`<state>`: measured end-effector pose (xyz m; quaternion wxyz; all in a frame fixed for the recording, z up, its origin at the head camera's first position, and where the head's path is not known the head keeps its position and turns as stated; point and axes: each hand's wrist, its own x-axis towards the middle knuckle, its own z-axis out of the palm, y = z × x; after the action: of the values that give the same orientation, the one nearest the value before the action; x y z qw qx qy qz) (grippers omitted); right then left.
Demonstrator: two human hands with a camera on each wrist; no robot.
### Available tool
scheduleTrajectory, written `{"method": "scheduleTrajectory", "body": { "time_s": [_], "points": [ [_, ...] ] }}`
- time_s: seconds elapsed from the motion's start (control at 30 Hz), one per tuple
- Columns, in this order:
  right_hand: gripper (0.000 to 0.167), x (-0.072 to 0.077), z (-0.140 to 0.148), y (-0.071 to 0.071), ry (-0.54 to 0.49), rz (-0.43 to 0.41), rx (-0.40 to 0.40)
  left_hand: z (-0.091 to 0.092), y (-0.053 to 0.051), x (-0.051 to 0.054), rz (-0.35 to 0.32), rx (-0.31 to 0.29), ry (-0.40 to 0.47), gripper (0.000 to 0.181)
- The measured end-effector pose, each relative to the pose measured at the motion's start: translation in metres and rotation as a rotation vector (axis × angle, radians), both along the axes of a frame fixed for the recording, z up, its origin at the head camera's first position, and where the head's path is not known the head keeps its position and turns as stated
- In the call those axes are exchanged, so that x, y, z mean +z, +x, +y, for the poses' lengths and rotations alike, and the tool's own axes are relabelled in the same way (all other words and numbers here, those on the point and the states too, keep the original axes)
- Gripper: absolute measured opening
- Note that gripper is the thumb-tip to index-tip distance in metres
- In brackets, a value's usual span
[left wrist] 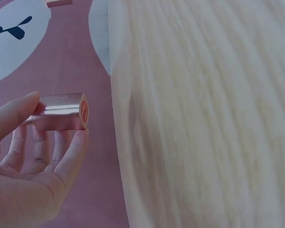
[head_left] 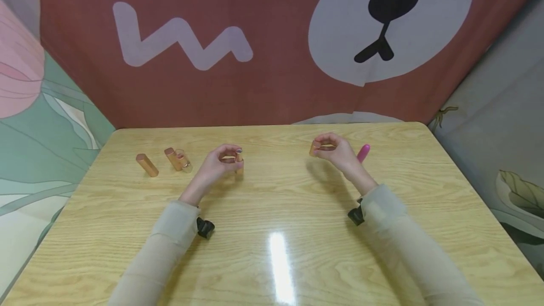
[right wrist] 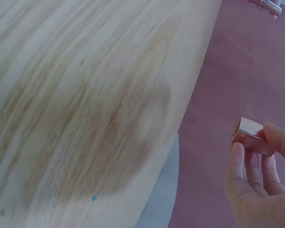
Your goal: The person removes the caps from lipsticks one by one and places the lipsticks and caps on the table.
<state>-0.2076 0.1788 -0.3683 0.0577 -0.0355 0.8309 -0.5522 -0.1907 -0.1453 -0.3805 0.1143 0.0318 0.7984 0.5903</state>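
Partly behind left fingers (left wrist: 18,113), gold tube (left wrist: 61,111).

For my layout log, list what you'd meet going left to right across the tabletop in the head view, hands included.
Lone copper-coloured tube → second copper-coloured tube → left hand → held tube → copper-coloured cap → right hand → pink stick.

Letters "SSHA" (left wrist: 57,98) on shiny tube (left wrist: 58,118), red end label (left wrist: 84,111) illegible
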Motion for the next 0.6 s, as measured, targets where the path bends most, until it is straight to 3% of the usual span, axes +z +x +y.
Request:
{"method": "scheduleTrajectory", "body": {
  "time_s": [0.37, 0.6],
  "points": [
    [0.040, -0.0032, 0.0018, -0.0048, 0.051, -0.034, 0.013, -0.0040, -0.0053, -0.0069, -0.011, 0.025, 0.013, 0.044],
    [0.038, -0.0081, 0.0038, -0.0072, 0.061, -0.033, 0.007, -0.0061, -0.0074, -0.0102, -0.012, 0.007, 0.011, 0.044]
  ]
}}
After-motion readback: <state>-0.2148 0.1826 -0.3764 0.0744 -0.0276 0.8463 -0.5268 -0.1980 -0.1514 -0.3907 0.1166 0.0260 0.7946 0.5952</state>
